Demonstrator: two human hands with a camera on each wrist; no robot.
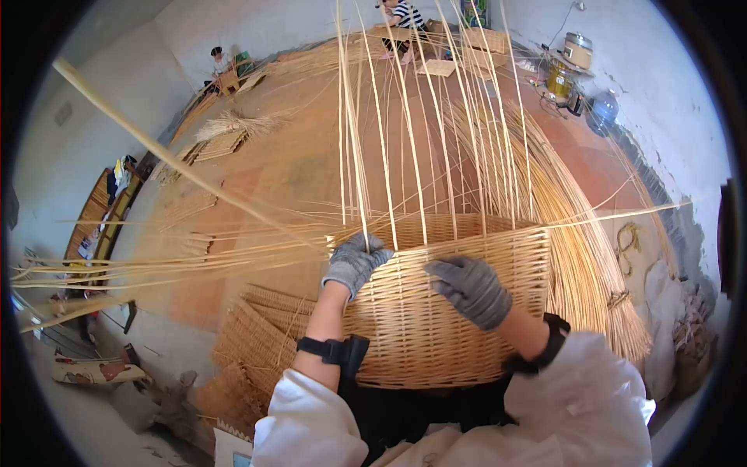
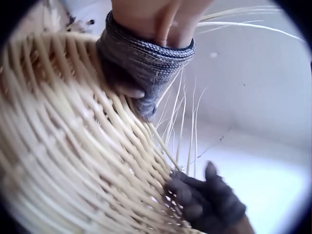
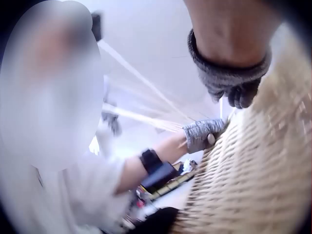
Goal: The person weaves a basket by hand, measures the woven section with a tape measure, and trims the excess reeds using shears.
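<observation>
A woven wicker basket (image 1: 436, 342) leans against the person's lap, with long upright stakes (image 1: 389, 148) rising from its rim. At its upper left edge the gloved left hand (image 1: 356, 263) grips the rim and weaving rods; in the left wrist view this hand (image 2: 141, 73) has its thumb on the basket's outer wall (image 2: 73, 146). The gloved right hand (image 1: 473, 292) is at the upper outer wall, right of the left hand, fingers extended. In the left wrist view the right hand (image 2: 209, 202) touches the rim, thumb raised. The right wrist view hides most of its fingers (image 3: 236, 95).
Loose rods (image 1: 156, 261) extend left, and one thick rod (image 1: 179, 163) slants up left. A large rod bundle (image 1: 576, 257) lies right of the basket. Woven panels (image 1: 261, 335) lie at lower left. Two other people sit at the back; a water bottle (image 1: 603, 113) stands by the right wall.
</observation>
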